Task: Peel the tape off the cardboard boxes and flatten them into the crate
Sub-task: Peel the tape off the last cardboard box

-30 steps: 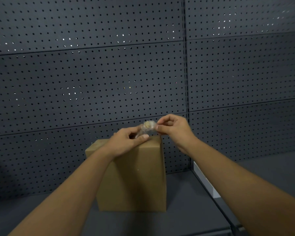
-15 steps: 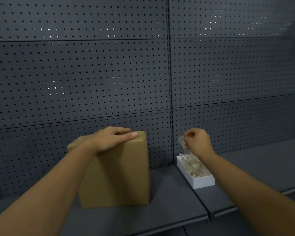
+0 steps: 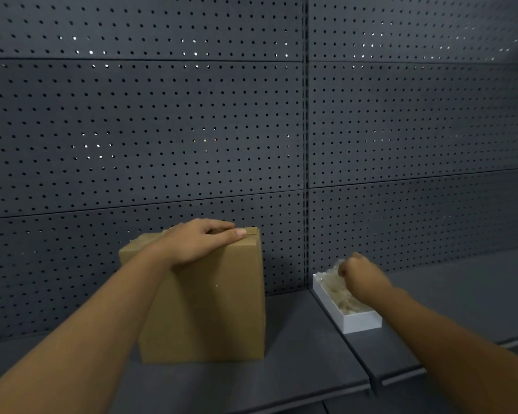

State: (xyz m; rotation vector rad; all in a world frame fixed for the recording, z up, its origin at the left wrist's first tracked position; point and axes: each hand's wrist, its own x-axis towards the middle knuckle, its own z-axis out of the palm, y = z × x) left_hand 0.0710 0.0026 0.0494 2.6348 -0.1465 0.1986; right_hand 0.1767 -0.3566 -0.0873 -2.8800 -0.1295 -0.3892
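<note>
A brown cardboard box stands upright on the dark shelf, left of centre. My left hand rests on its top near edge with the fingers laid along it. To the right, my right hand is curled over the small white tray and pinches a crumpled wad of clear tape just above it. More crumpled tape lies inside the tray.
A dark perforated panel wall rises right behind the box and the tray. A vertical post splits it into two bays. The shelf has a seam beside the tray and runs on to the right.
My right hand carried the peeled tape from the box top rightward and down to the white tray. My left hand let go of the tape and settled on the box top.
</note>
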